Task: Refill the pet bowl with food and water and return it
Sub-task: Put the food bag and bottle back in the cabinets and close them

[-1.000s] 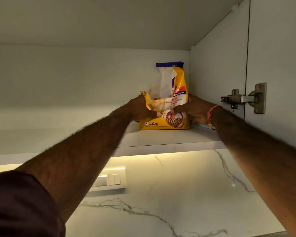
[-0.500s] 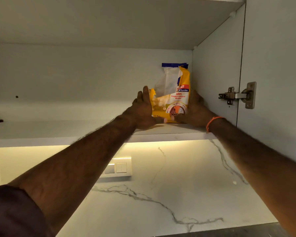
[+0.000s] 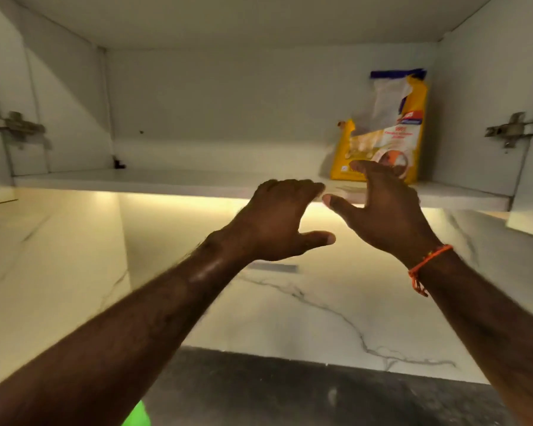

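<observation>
- The yellow pet food bag (image 3: 382, 133) stands upright at the right end of the cabinet shelf (image 3: 166, 179), close to the right side wall, its top rolled or folded over with a blue strip showing.
- The left hand (image 3: 277, 222) hangs in front of the shelf edge, fingers loosely curled and thumb out, with nothing in it.
- The right hand (image 3: 385, 210), an orange thread bracelet (image 3: 428, 265) at its wrist, is spread wide with its fingertips overlapping the lower front of the bag in this view; whether they touch it I cannot tell, but it grips nothing.
- Both cabinet doors are swung open, their metal hinges (image 3: 511, 133) visible at the sides.
- The pet bowl is not in view, so whether it holds food or water cannot be told.
- Judged from this, the step in hand concerns the food bag at its storage place: either fetching it or leaving it there, and the frame alone does not settle which.
- If fetching, the next move calls for both hands to close on the bag's sides and lift it clear of the shelf lip, kept upright so the loosely closed top does not spill.
- If storing, it calls for shutting the doors.
</observation>
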